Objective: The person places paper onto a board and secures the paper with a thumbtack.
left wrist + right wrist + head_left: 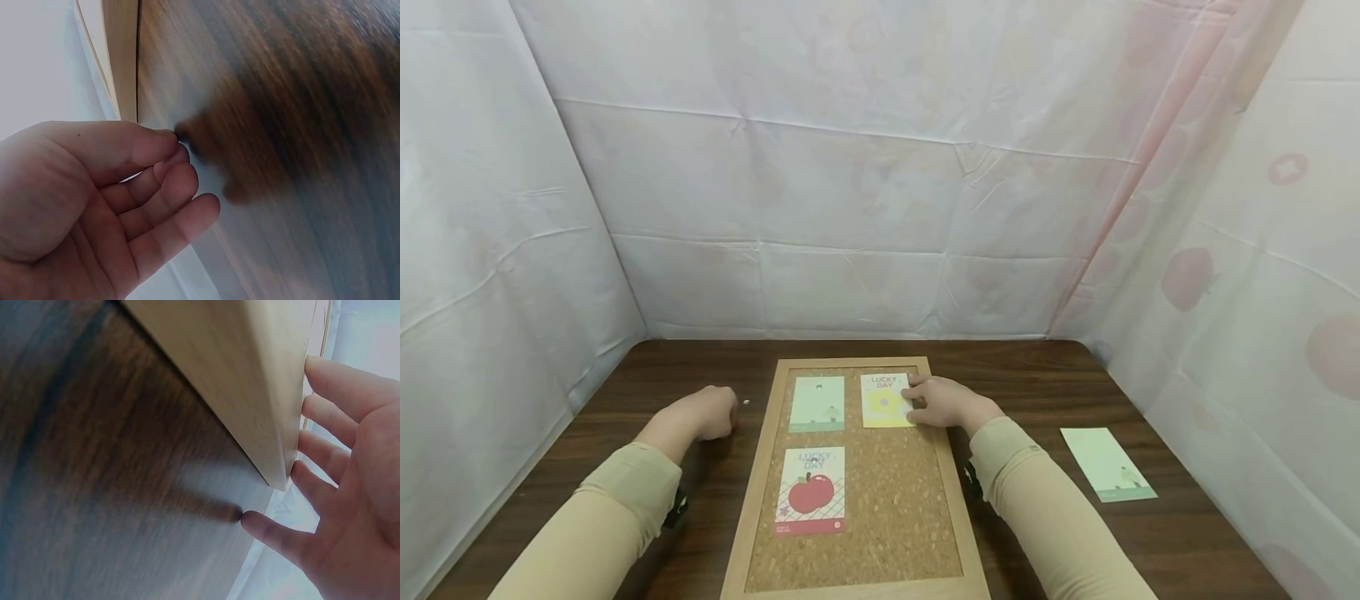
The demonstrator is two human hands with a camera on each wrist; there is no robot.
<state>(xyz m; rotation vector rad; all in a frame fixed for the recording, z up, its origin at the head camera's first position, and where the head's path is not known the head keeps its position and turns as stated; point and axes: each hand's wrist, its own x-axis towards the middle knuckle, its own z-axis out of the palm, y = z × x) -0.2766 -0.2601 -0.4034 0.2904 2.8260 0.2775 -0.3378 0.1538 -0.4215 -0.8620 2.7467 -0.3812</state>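
A framed cork board (895,508) lies on the table, bearing three printed cards. My right hand (946,401) lies over its right edge, fingers spread, touching the yellow "LUCKY DAY" card (880,408) at upper right. In the right wrist view its little finger touches the tabletop beside the wooden frame (250,406). Left of the board, my left hand (713,412) is down at the table. Its thumb and forefinger tips meet at the wood in the left wrist view; anything tiny between them is hidden. Close beside it is a small white piece (747,402), perhaps a pin.
On the board, a green card (815,408) is at upper left and a red apple card (811,496) below it, each with a small pin-like spot near its top. Another green card (1112,471) lies on the table to the right. White printed cloth (850,192) encloses the table.
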